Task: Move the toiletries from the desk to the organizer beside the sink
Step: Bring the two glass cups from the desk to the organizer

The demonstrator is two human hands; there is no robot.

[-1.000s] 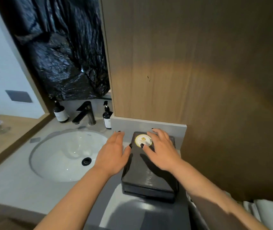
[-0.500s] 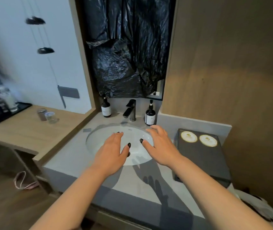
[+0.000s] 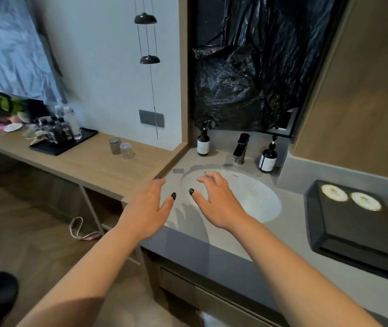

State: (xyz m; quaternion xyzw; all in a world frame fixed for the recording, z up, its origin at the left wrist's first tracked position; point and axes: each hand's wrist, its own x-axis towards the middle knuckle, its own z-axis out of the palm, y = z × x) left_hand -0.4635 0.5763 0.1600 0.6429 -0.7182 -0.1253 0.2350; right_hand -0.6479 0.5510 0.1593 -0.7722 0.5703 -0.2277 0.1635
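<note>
Both hands [image 3: 144, 208] [image 3: 214, 204] empty, no grip | organizer [image 3: 353, 230] top: 2 round packs [image 3: 334, 192]

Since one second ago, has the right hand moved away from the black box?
Yes. The right hand left the black box and now hovers leftward over the sink, empty.

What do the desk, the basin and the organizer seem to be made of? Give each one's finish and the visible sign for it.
Desk: probably wood or wood-look laminate, matte; long brown grain lines.
Basin: likely glazed ceramic, glossy; white with bright highlights.
Organizer: dark, possibly leatherette or plastic, satin; faint sheen. Material uncertain.
</note>
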